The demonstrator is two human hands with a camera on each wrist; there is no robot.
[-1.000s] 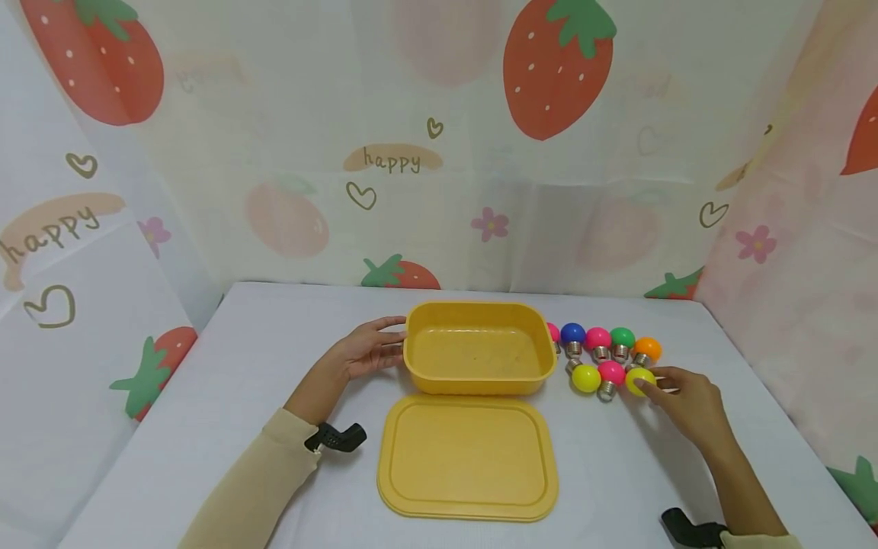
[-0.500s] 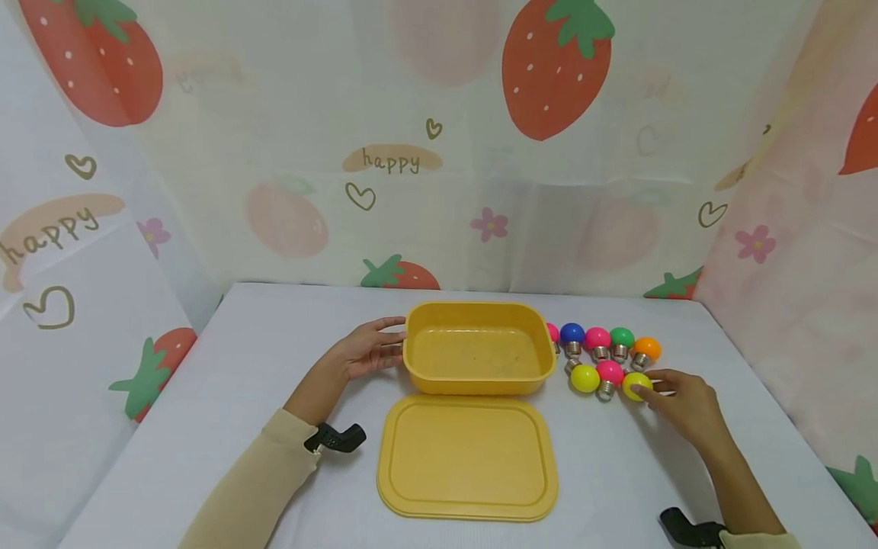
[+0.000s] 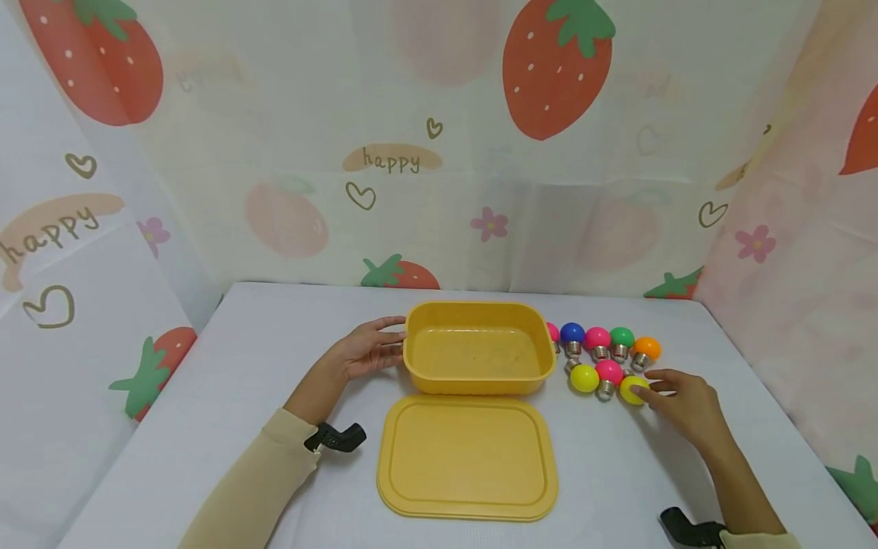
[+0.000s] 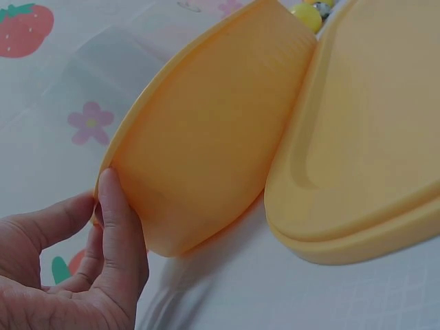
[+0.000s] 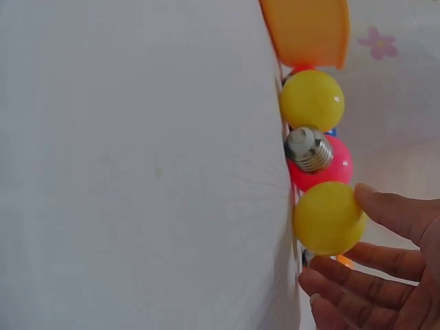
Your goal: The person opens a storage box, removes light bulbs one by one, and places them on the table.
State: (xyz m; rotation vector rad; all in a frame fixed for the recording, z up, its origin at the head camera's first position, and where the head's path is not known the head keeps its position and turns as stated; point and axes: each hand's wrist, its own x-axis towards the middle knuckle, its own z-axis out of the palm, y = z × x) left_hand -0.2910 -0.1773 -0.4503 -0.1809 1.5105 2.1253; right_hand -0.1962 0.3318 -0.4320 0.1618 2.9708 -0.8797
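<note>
A yellow rectangular box (image 3: 480,385) stands uncovered at the table's middle, nothing inside. My left hand (image 3: 370,351) touches its left end; in the left wrist view, fairly straight fingers (image 4: 117,206) lie against the wall just below the rim. To the right of the box are several coloured light bulbs with silver screw bases, in two rough rows. With thumb and fingers, my right hand (image 3: 686,404) holds the round yellow light bulb (image 5: 328,218) at the right end of the front row. Beside it lie a pink bulb (image 3: 608,373) and a second yellow bulb (image 3: 584,379).
A yellow lid (image 3: 468,457) lies flat in front of the box. Blue (image 3: 572,333), green (image 3: 622,338) and orange (image 3: 647,348) bulbs are in the back row with pink ones. A strawberry-print cloth (image 3: 439,213) hangs behind the white table (image 3: 302,305).
The yellow bulb under my right hand has shifted slightly left and toward the front, next to the pink bulb. My left hand and the box have stayed put.
</note>
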